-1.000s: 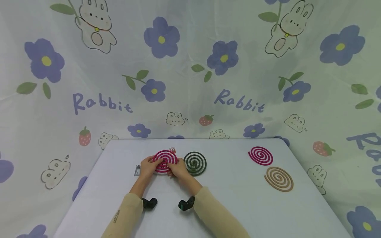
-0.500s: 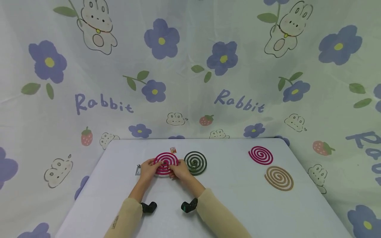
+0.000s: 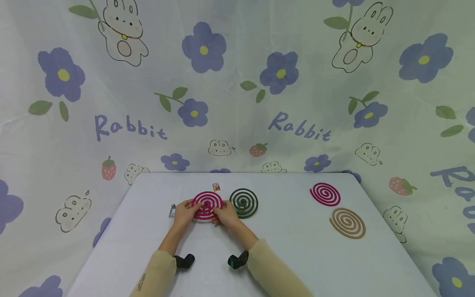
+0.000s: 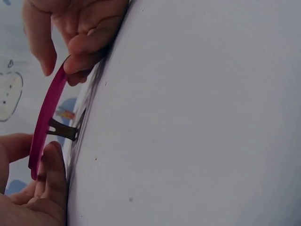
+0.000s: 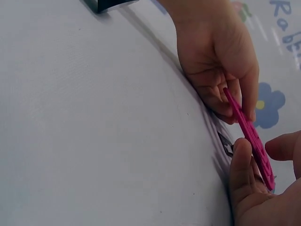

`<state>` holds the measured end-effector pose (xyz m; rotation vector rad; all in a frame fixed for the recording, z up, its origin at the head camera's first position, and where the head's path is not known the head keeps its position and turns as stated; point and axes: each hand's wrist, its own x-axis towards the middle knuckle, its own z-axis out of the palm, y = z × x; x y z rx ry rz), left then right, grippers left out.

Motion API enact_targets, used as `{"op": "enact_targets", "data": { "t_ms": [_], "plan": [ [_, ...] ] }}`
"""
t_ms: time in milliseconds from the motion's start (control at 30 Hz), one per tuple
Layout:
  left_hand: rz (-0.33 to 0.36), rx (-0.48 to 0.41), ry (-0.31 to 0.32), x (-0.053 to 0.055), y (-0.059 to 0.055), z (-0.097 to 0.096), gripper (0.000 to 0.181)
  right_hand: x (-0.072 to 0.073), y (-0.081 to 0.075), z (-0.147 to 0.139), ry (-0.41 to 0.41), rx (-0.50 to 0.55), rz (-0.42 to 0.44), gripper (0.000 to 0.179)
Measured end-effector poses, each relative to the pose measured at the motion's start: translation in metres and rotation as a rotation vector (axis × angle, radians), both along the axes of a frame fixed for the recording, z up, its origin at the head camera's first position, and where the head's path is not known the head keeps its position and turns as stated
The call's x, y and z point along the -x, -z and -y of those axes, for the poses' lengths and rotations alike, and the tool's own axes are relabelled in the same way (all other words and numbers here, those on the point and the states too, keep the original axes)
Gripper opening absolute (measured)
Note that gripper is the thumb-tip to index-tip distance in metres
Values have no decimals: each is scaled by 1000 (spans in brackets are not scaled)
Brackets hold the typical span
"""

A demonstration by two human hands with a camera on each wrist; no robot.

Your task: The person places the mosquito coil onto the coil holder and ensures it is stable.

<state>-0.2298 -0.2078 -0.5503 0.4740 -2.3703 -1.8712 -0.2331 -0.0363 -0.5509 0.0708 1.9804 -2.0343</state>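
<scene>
A: Head view first: what lies around the hands?
B: A green mosquito coil point(image 3: 243, 203) just beside the right hand point(image 3: 226, 213), a small printed packet point(image 3: 216, 187) above, and a small metal piece point(image 3: 172, 211) just left of the left hand point(image 3: 184, 212). Toward the right of the frame, well apart, lie another crimson coil point(image 3: 325, 194) and a tan coil point(image 3: 347, 223).
A: And the fingers?
B: The left hand pinches the left edge of a crimson mosquito coil point(image 3: 208, 203). The right hand grips its right edge, thumb over the rings. It sits left of centre, between the hands.
A: Left wrist view?
B: A dark metal stand point(image 4: 63, 130) meets the coil's table-facing side; I can't tell whether it is fastened. At lower left, the left hand's thumb and fingers take opposite faces; the right hand holds the upper end.
A: Right wrist view?
B: A right fingertip hides part of the stand. The left hand, upper right of the frame, pinches the coil's upper end. At lower right, the coil tilts between the right thumb and fingers, the thumb tip looking just apart from it.
</scene>
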Motion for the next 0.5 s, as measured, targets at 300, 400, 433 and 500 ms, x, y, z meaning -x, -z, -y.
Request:
{"op": "enact_targets", "data": {
  "t_ms": [300, 400, 433, 500],
  "plan": [
    [21, 5, 33, -7, -1, 2, 55, -3, 4, -2, 4, 24, 4, 56],
    [18, 10, 55, -10, -1, 3, 55, -4, 5, -4, -1, 25, -12, 55],
    [15, 13, 63, -11, -1, 4, 55, -5, 6, -4, -5, 24, -16, 54],
    [11, 13, 74, -13, -1, 4, 55, -6, 6, -6, -11, 6, -38, 52]
  ]
}}
